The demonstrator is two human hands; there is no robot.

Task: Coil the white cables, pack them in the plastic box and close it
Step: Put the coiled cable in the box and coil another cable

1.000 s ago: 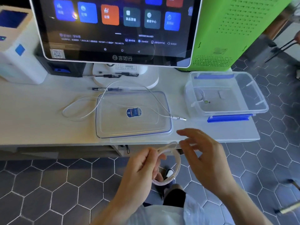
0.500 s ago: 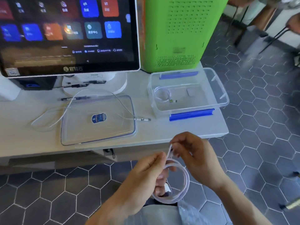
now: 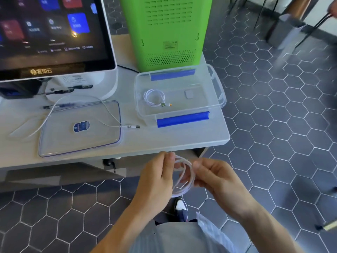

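Both hands (image 3: 156, 178) shifted right; plastic box (image 3: 217, 83) holds one coiled cable (image 3: 155, 97).

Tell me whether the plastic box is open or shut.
Open. The plastic box has no lid on; its lid lies flat on the table beside it, and one coiled cable lies inside.

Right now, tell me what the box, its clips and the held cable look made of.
Box: clear glossy plastic; the table shows through. Clips: opaque blue plastic, apparently. Held cable: white, smooth rubbery-looking jacket, bending into loops between left hand and right hand.
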